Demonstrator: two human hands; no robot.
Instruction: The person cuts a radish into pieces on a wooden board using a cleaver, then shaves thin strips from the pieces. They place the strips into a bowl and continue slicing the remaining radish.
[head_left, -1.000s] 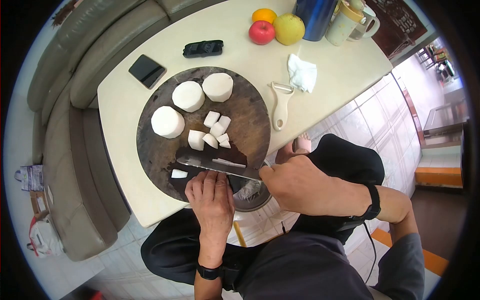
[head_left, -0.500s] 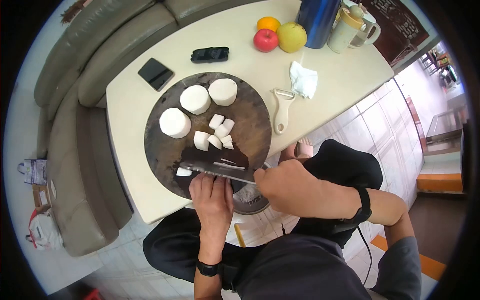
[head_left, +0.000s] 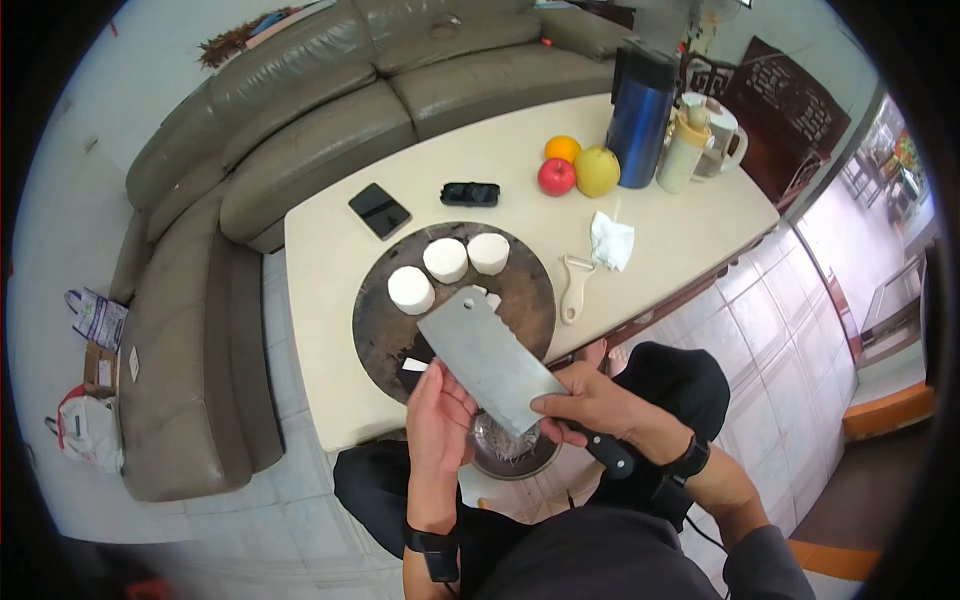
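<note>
My right hand (head_left: 592, 402) grips a cleaver (head_left: 490, 352) near its black handle. The broad blade is lifted over the front of the round cutting board (head_left: 385, 340), its flat side facing up at me. My left hand (head_left: 440, 412) is cupped with the palm turned up and fingers parted, right at the blade's lower edge. Behind the blade, thick peeled white radish rounds (head_left: 445, 260) stand on the board. A small white piece (head_left: 415, 365) lies near my left fingertips. Most of the smaller cut pieces (head_left: 490, 298) are hidden by the blade.
Below the table edge sits a metal bowl (head_left: 510, 468) holding thin shreds. Right of the board lie a peeler (head_left: 575, 290) and a crumpled tissue (head_left: 612, 242). Further back are a phone (head_left: 380, 211), a black case (head_left: 470, 194), fruit (head_left: 597, 172) and a blue flask (head_left: 640, 130).
The cleaver has come up off the board and turned flat side up. My left hand has left the board's front edge and turned palm up. The view has tilted upward.
</note>
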